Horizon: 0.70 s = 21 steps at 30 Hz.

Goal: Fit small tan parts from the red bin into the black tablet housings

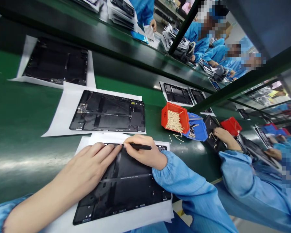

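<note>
My right hand point(143, 152) grips a slim black stylus-like tool point(140, 146), with its tip at the upper edge of a black tablet back housing point(122, 184). That housing lies on a white paper sheet point(126, 220) on the green conveyor belt point(21, 129). My left hand point(94, 163) rests flat on the same edge, fingers extended, holding nothing. The tool's tip is hidden by my right fingers. Beyond my hands, another black housing point(108, 111) lies on its own white sheet.
A red bin point(174, 117) of wooden sticks and a blue bin point(197, 131) stand on the belt, with loose sticks point(177, 138) beside them. A co-worker's hand point(225, 137) rests on a dark panel at right. A green steel beam point(184, 68) runs behind.
</note>
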### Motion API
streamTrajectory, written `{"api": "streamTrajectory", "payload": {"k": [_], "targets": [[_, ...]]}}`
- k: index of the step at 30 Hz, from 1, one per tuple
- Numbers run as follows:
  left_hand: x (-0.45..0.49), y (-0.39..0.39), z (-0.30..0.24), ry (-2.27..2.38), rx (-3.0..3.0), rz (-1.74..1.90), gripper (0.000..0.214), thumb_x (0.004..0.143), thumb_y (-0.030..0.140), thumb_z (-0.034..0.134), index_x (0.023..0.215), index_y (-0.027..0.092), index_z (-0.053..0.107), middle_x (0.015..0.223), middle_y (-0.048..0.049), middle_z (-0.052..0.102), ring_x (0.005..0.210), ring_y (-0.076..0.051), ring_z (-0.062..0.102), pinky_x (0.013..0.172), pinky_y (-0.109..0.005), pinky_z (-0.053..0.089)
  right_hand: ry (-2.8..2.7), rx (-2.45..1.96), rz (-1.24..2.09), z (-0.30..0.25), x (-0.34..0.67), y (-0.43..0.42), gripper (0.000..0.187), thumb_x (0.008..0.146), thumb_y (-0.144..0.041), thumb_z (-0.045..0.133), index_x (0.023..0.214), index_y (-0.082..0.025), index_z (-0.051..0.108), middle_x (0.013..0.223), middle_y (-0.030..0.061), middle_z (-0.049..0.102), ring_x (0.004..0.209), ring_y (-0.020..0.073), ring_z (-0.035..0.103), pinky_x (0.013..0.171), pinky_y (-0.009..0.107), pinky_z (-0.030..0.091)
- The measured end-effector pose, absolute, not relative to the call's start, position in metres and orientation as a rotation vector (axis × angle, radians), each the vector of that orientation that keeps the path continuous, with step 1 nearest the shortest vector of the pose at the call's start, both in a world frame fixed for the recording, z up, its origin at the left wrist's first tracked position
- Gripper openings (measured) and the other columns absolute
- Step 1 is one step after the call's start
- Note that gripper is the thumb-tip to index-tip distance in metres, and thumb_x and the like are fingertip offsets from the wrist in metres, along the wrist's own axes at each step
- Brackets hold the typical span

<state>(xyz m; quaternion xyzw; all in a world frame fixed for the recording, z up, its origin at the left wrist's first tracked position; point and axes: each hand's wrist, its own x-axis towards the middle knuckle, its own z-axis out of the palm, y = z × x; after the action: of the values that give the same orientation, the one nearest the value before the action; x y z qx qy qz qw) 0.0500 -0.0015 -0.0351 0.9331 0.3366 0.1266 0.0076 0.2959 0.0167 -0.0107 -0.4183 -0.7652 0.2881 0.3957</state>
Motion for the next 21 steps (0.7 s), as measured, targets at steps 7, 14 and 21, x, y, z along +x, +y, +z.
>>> {"api": "streamTrajectory", "payload": {"k": [7,14,21], "targets": [[0.047,-0.001,-0.037,1.055,2.888,0.378,0.060,0.103,0.012,0.036,0.159,0.021,0.056,0.131,-0.0136,0.075,0.111,-0.033,0.065,0.091,-0.048,0.053,-1.869,-1.312,0.803,-0.007,0.302,0.018,0.021,0.095,-0.030,0.066,0.076,-0.022,0.072,0.078,0.0022,0.078,0.071,0.0169,0.072,0.075,0.028,0.060],[0.044,-0.001,-0.043,1.049,2.859,0.361,0.064,0.102,0.014,0.037,0.164,0.023,0.051,0.130,-0.0129,0.075,0.111,-0.033,0.066,0.093,-0.051,0.055,-1.792,-1.302,0.954,-0.008,0.305,0.017,0.021,0.096,-0.033,0.066,0.085,-0.020,0.078,0.084,0.0040,0.081,0.073,0.0167,0.073,0.071,0.027,0.059],[0.046,-0.001,-0.031,1.052,2.829,0.340,0.064,0.102,0.012,0.036,0.163,0.023,0.049,0.129,-0.0097,0.075,0.111,-0.034,0.067,0.092,-0.051,0.057,-1.755,-1.317,1.003,-0.012,0.306,0.019,0.019,0.096,-0.031,0.067,0.088,-0.020,0.079,0.091,0.0041,0.083,0.080,0.0172,0.075,0.076,0.027,0.061]]}}
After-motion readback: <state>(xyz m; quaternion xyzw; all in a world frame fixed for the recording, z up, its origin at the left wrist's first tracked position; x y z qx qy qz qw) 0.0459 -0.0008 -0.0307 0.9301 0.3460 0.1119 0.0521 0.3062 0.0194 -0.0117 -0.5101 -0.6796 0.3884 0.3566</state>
